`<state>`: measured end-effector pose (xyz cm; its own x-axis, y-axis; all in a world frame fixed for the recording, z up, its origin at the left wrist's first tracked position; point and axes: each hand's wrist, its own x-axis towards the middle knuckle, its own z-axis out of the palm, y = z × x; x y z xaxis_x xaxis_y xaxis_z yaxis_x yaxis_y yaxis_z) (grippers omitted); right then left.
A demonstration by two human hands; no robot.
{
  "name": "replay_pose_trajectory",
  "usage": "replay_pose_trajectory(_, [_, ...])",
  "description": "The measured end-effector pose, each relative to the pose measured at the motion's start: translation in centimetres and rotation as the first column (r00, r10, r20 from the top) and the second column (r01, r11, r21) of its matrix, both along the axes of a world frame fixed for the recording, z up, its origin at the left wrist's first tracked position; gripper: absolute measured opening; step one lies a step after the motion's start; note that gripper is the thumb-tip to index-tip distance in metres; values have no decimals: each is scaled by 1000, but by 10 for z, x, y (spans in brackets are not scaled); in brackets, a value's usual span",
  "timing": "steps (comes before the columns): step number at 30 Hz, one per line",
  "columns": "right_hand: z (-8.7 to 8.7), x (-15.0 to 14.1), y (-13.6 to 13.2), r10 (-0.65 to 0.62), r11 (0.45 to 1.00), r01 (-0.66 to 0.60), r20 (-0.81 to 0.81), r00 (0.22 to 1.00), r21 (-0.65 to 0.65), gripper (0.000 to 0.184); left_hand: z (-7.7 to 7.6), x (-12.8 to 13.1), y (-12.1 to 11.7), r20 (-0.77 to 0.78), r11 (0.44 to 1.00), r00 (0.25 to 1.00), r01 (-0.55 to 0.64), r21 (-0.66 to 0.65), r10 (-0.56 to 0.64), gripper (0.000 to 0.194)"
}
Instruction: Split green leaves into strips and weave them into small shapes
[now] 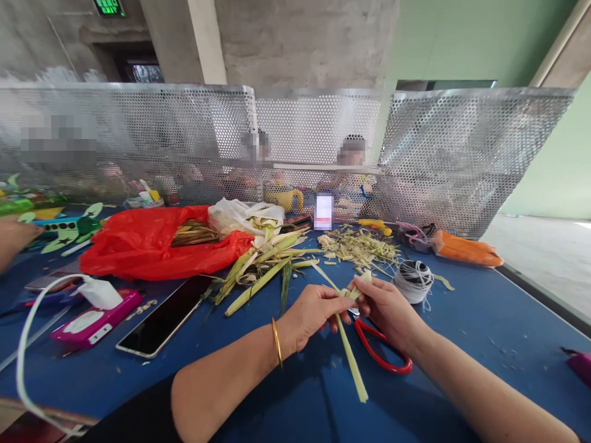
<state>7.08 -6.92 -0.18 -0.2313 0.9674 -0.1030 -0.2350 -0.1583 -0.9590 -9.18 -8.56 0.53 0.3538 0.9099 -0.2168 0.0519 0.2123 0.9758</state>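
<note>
Both my hands meet over the blue table (462,320). My left hand (311,314), with a gold bangle on its wrist, is closed in a pinch on a pale green leaf strip (351,360) that trails toward me. My right hand (388,307) is closed on the same strip's folded upper end. Red-handled scissors (381,354) lie on the table under my right hand. A spool of white thread (413,280) sits just beyond my right hand.
A pile of green leaf strips (263,264) and cut scraps (360,246) lies ahead. A red plastic bag (143,243), a dark phone (164,317), a pink device with a white cable (95,320) and an orange tool (466,249) lie around. A perforated metal screen (462,154) stands behind, with people beyond it. Another person's hand (13,237) is at far left.
</note>
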Motion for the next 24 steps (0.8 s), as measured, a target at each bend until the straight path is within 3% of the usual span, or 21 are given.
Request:
replay_pose_trajectory(10, [-2, 2, 4, -137, 990, 138, -46, 989, 7, 35, 2, 0, 1, -7, 1000, 1000, -15, 4, 15, 24])
replay_pose_trajectory(17, [-2, 3, 5, -106, 994, 106, -10, 994, 22, 37, 1, 2, -1, 53, 998, 999, 5, -65, -2, 26])
replay_pose_trajectory(20, [-5, 1, 5, -71, 997, 71, -7, 997, 26, 36, 0, 3, -1, 21, 998, 1000, -10, -64, 11, 33])
replay_pose_trajectory(24, [-10, -1, 5, -48, 998, 47, 30, 998, 40, 36, -3, 4, -2, -9, 998, 999, -37, -57, 36, 27])
